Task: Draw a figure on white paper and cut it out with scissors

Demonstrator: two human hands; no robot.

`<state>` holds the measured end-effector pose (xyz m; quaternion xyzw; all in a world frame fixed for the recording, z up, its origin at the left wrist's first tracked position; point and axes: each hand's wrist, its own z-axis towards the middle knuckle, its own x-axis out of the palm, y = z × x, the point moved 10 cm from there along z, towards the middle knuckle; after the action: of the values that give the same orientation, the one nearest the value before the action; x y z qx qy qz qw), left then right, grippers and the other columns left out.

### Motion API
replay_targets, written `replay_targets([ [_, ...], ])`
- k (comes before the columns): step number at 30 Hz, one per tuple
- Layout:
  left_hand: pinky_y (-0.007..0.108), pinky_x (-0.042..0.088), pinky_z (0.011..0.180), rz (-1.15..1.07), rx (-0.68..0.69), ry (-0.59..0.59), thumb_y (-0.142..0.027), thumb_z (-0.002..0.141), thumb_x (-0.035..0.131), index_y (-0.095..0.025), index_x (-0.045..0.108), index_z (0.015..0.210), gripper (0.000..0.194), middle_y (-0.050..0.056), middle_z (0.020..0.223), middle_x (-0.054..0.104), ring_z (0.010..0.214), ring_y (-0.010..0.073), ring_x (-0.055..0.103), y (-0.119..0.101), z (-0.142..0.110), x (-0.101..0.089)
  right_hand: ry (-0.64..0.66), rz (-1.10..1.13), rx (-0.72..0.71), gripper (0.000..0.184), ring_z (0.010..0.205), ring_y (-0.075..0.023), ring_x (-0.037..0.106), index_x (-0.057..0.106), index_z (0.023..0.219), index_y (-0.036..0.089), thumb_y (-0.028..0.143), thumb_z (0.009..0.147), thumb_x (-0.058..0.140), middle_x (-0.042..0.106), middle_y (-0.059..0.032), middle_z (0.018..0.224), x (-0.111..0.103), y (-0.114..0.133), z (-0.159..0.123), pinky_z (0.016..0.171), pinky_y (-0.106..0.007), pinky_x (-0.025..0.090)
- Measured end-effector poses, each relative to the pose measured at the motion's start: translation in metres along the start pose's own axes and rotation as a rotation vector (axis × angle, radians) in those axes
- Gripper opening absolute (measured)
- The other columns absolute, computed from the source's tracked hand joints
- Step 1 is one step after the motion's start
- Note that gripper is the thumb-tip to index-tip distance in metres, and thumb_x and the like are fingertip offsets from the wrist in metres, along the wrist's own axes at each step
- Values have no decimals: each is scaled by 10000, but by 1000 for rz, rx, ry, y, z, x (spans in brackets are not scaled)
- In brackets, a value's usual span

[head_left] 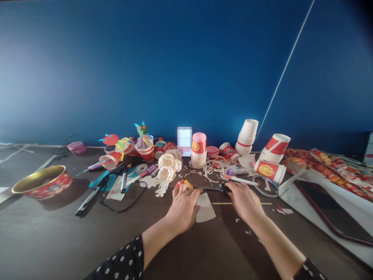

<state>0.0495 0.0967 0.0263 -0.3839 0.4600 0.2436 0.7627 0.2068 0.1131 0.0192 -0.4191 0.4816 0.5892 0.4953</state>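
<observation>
My left hand (183, 208) rests palm down on the dark table, its fingers loosely bent and apart. A small white piece of paper (206, 210) lies flat beside its thumb. Beyond its fingers shows a bit of red and yellow printed paper (184, 183). The fingers of my right hand (244, 200) are at the black handle of a pair of scissors (214, 189); the blades lie low over the table, pointing left to my left fingertips. A thin wooden stick (219, 203) runs under my right hand.
A stack of paper cups (199, 155) stands ahead, with more cups (246, 136) at the right. Paper creatures in cups (145, 149), markers (124, 182) and a cutter knife (87, 202) lie left. A gold-rimmed red tin (43, 186) is far left, a phone (332, 210) right.
</observation>
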Motion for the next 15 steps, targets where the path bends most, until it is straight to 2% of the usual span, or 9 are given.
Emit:
replay_targets([
  [11,510,246,900,14,-57,53,-142,656,488,-190,472,1159,505,115,1047,578,1025,290,438,8,8,9,22,-68,-35,170,861,-263,571,637,811,159,97,731,500,647,-108,838,-5,7,1,689,-318,408],
  [15,534,244,897,10,-90,76,-166,648,516,-173,478,1163,516,132,1022,575,1026,313,437,13,11,11,22,-43,-35,156,783,-254,598,626,819,137,125,752,485,635,-119,824,-6,9,1,645,-314,411],
])
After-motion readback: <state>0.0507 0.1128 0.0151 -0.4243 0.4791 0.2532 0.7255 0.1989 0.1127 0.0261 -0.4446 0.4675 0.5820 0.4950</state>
